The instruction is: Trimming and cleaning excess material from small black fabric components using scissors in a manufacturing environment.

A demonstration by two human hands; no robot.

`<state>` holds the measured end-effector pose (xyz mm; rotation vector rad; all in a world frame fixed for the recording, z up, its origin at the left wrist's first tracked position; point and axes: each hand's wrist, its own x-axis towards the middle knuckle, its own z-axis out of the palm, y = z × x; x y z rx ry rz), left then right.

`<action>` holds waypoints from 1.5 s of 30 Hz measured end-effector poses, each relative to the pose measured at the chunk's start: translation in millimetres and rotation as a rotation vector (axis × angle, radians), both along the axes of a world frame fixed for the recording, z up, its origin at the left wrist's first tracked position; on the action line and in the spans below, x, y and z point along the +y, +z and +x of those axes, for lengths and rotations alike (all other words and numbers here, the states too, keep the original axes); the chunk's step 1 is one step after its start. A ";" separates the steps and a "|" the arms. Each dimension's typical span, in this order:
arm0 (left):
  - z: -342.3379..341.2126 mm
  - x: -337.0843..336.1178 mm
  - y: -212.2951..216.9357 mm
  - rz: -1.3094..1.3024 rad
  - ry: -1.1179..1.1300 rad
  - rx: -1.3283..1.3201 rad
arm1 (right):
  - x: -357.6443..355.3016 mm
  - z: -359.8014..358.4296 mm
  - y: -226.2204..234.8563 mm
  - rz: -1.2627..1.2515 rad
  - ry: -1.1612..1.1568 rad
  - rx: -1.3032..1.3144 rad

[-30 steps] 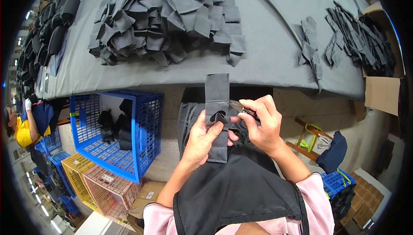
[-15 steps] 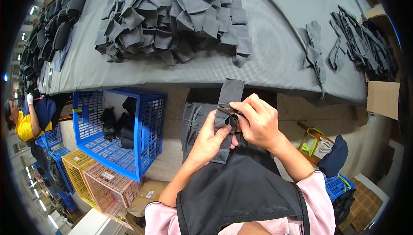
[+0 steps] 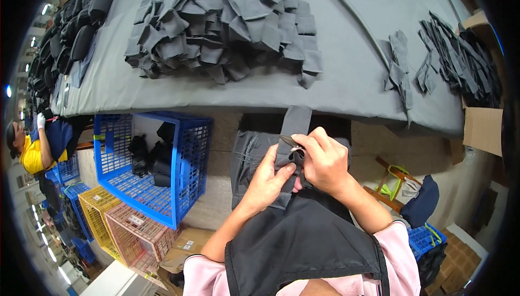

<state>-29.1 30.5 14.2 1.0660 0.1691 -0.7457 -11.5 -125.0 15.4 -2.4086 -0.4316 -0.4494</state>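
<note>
A dark grey fabric strip [image 3: 297, 121] runs over my lap, its upper end close to the table edge. My left hand [image 3: 265, 185] pinches the strip's folded, curled middle between thumb and fingers. Thread snips [image 3: 286, 140] are in my right hand [image 3: 326, 160], gripped between thumb and fingers, and their pointed metal blades lie over the strip just above the fold. The fingers of my right hand hide most of the snips. Loose threads [image 3: 248, 152] cling to the dark cloth beneath, left of the strip. A black apron [image 3: 303, 236] covers my front.
Ahead, a table with grey cloth [image 3: 346, 79] bears a heap of grey fabric pieces [image 3: 216, 30]. More strips [image 3: 455, 60] lie far right by a cardboard box [image 3: 482, 128]. A blue crate [image 3: 176, 177] holding black items stands left. A person in yellow [image 3: 37, 152] works far left.
The snips' blades have tilted and show more clearly above the strip. My left hand keeps its pinch on the fold. The whole view has shifted slightly.
</note>
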 end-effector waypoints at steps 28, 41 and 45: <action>2.8 -4.8 -5.5 0.041 0.014 0.005 | -12.9 6.3 -17.5 1.068 -0.219 0.423; 36.5 7.5 3.3 -0.025 0.290 -0.062 | -24.4 -25.4 -2.4 0.662 -0.041 0.418; 39.1 9.7 3.0 -0.064 0.340 -0.046 | -13.8 -41.6 10.9 0.600 0.024 0.313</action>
